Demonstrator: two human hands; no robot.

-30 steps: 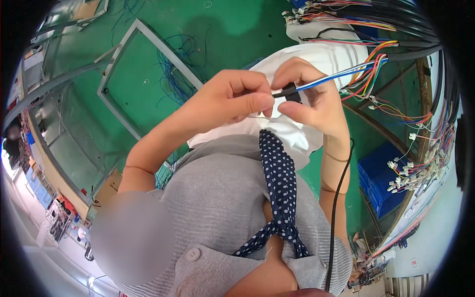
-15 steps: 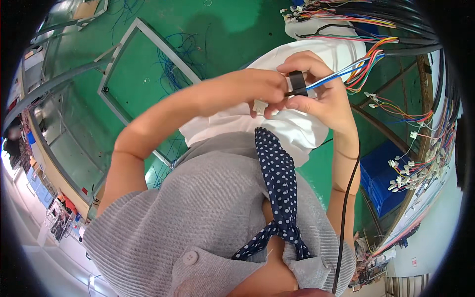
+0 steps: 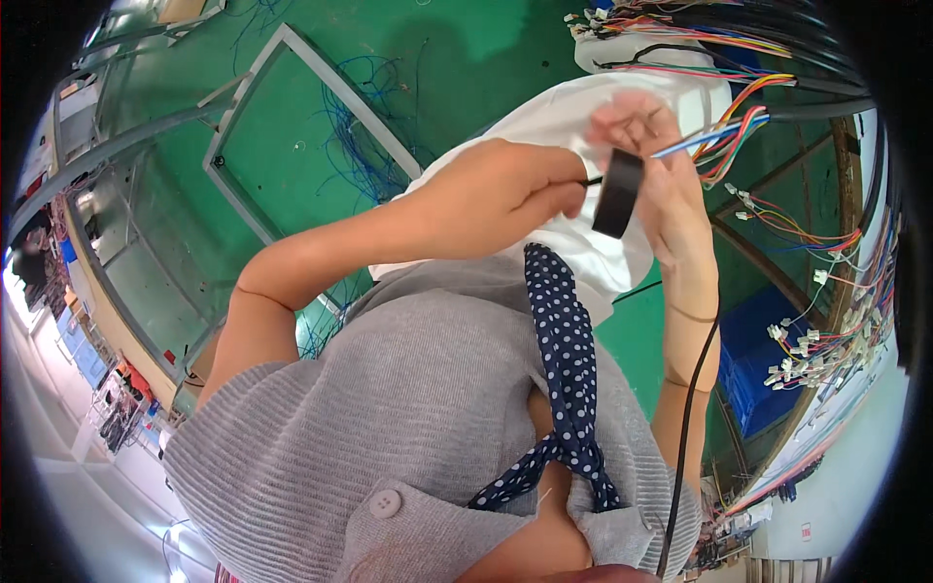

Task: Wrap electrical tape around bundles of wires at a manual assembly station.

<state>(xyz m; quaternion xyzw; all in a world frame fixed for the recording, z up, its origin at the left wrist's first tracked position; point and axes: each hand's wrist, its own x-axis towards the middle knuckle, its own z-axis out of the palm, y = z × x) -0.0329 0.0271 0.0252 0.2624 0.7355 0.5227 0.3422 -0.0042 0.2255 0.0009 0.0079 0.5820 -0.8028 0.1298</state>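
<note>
A roll of black tape (image 3: 618,194) is between my two hands, above the white cloth on my lap. My left hand (image 3: 546,189) is closed, thumb and fingers pinching a thin dark strand at the roll's left side. Blue and white wires (image 3: 695,143) run from the right toward the roll; the roll and my hands hide where they end. My right hand (image 3: 661,165) is just right of the roll, its fingers raised and smeared by motion. Whether it touches the roll or the wires is unclear.
Black cables with coloured wire ends (image 3: 758,49) hang at the upper right. More wires with white connectors (image 3: 807,345) hang along the right. A blue crate (image 3: 753,360) is below them. On the green floor (image 3: 466,78) lie a grey metal frame (image 3: 340,87) and tangled blue wires (image 3: 340,146).
The tape roll has moved down and right, tilting. My right hand's fingers have come off their grip around it and risen. The white connector below my left hand is now out of sight.
</note>
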